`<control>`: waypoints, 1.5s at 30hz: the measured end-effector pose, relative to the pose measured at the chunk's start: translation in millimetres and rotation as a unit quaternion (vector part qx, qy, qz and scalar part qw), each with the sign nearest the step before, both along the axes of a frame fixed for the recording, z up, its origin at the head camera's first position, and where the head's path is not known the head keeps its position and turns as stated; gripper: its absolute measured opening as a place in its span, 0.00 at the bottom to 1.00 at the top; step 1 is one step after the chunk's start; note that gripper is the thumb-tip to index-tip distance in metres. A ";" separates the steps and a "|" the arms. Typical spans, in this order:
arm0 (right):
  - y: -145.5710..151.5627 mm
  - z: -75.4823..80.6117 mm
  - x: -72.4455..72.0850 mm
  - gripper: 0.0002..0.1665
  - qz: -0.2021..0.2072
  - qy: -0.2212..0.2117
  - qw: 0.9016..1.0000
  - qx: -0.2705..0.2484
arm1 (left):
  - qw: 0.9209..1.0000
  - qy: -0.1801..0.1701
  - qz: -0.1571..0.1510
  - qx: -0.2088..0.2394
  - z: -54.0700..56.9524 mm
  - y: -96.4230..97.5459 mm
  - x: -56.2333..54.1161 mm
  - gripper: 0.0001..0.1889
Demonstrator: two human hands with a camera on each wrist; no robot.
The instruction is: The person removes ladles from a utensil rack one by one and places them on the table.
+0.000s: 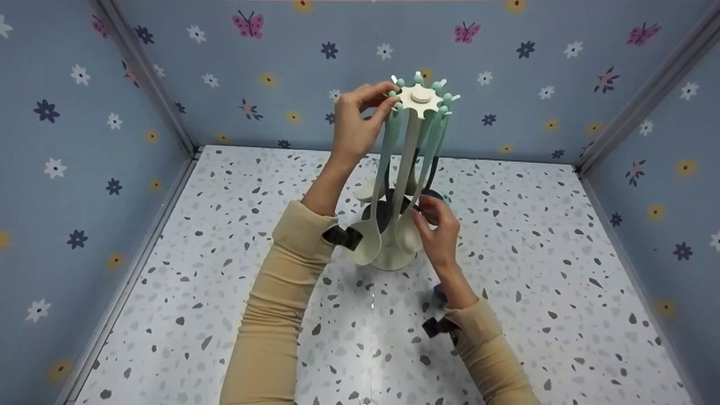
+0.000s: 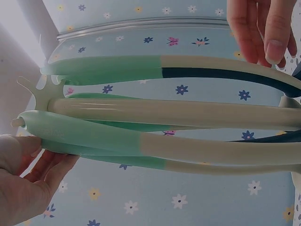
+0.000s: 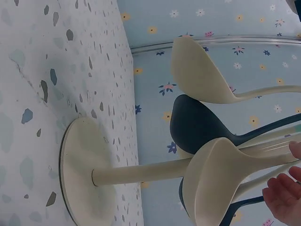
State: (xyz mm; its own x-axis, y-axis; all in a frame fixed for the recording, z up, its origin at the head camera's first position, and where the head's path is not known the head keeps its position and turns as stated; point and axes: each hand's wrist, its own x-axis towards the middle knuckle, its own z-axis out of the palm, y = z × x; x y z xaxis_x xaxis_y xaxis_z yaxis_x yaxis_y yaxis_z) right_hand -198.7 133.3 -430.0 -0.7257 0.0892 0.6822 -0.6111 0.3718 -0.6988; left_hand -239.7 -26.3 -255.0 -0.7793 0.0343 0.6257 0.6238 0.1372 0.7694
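A cream utensil stand (image 1: 394, 260) stands upright on the table, hung all round with green-handled kitchen utensils. At its top, the left hand (image 1: 360, 121) pinches the green end of a utensil handle on the left side; in the left wrist view its thumb and fingers (image 2: 57, 170) lie at the handle tops. Lower down, the right hand (image 1: 441, 230) is beside the neck of a cream ladle (image 3: 207, 183), its fingers loosely bent. Whether it touches the neck is unclear. A dark utensil head (image 3: 197, 125) and another cream ladle (image 3: 197, 70) hang alongside.
The speckled white table (image 1: 225, 315) surrounds the stand's round base (image 3: 82, 169). Blue flower-patterned walls (image 1: 360, 34) rise at the back and both sides. A dark wrist camera (image 1: 343, 237) is worn at the left cuff.
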 end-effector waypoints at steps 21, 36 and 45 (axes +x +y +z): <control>-16.5 -5.5 -10.0 0.08 0.003 0.033 0.999 -0.020 | 1.000 0.000 0.001 -0.005 -2.3 -0.6 0.7 0.09; -14.2 -16.9 -9.4 0.09 -0.038 0.094 0.995 -0.016 | 1.000 -0.007 0.003 0.000 1.0 1.1 0.8 0.09; -7.4 -29.1 -8.4 0.09 -0.050 0.103 0.993 -0.014 | 1.000 0.000 0.002 -0.007 0.8 -0.4 1.5 0.09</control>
